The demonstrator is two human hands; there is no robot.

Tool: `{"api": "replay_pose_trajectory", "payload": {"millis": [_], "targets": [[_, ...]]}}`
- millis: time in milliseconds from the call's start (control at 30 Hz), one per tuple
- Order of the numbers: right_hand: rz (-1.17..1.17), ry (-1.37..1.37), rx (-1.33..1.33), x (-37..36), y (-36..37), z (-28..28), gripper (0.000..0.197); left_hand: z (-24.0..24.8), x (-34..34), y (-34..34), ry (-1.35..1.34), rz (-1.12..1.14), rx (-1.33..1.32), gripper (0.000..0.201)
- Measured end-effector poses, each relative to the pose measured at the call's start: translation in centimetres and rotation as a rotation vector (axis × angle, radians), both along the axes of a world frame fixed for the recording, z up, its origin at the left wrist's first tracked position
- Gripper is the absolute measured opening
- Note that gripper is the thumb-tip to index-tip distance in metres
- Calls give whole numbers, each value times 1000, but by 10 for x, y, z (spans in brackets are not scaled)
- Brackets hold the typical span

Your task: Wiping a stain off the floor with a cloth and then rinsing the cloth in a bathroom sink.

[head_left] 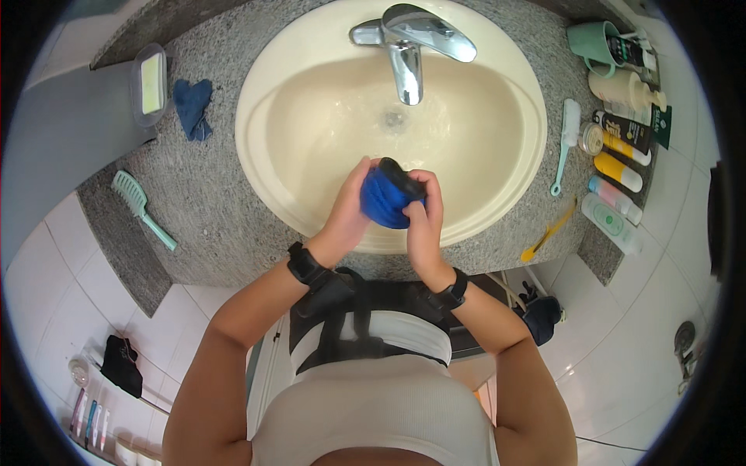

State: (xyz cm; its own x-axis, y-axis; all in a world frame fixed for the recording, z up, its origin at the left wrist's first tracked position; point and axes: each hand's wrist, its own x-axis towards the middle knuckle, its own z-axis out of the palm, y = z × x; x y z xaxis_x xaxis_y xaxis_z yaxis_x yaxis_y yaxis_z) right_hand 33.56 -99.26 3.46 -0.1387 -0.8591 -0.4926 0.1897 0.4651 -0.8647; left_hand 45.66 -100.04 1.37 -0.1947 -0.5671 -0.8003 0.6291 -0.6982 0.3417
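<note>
Both my hands hold a rounded blue thing with a black upper edge (383, 199) over the near part of the cream oval sink (250, 128). The blue part looks textured; its exact kind I cannot make out. My left hand (346, 211) cups it from the left, fingers curled behind it. On the other side my right hand (424, 230) grips it, thumb pressed on the blue face and fingers around the black edge. Beyond them, the chrome faucet (407, 74) points down over the drain (394, 119). Both wrists wear black bands.
Left on the grey stone counter (210, 225) lie a soap dish (150, 84), a dark blue cloth (193, 109) and a mint hairbrush (143, 208). A white-and-mint brush (566, 144), a yellow toothbrush (549, 231), a green mug (593, 43) and several tubes and bottles line the right.
</note>
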Motion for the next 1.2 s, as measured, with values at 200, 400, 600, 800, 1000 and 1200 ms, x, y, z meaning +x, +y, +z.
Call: {"api": "replay_pose_trajectory", "payload": {"millis": [200,400,600,800,1000,1200], "targets": [[226,-21,226,-1,-2,-12,13,-6,-25,5,-429,49,-145,21],[28,43,157,16,-2,-19,17,-9,-35,9,-683,46,-369,13],[-34,145,220,19,-2,-20,22,-18,-47,9,-760,17,-441,8],[-125,56,273,23,-10,-19,23,-27,-51,6,-772,67,-382,10],[-169,69,275,27,-19,-23,22,-31,-53,-4,-821,91,-347,19],[-223,50,274,26,-20,-32,24,-35,-55,-10,-842,93,-328,22]]}}
